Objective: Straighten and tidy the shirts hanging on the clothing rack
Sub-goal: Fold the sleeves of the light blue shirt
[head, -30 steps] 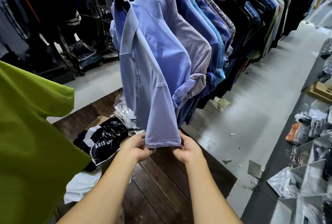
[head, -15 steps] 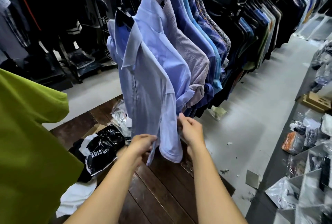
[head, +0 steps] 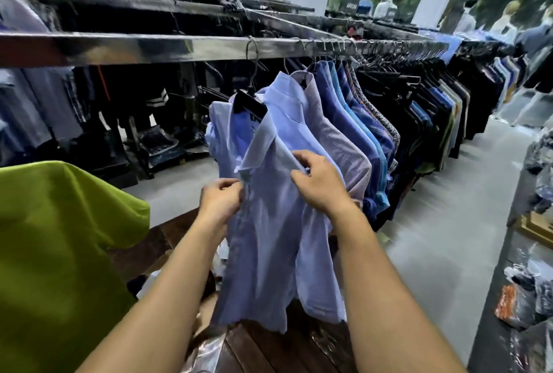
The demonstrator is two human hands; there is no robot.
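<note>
We stand at the chrome clothing rack (head: 209, 48), with its long row of shirts (head: 374, 133) running off to our right. The light-blue shirt (head: 269, 253) hangs at the near end on a black hanger (head: 250, 104). We judge the step in hand is squaring its top. Our right grip (head: 321, 182) pinches the collar (head: 263, 145) near the shoulder, and our left grip (head: 220, 202) is closed on the front edge just below. Next we should flatten the collar, line up both fronts, then move along the row.
</note>
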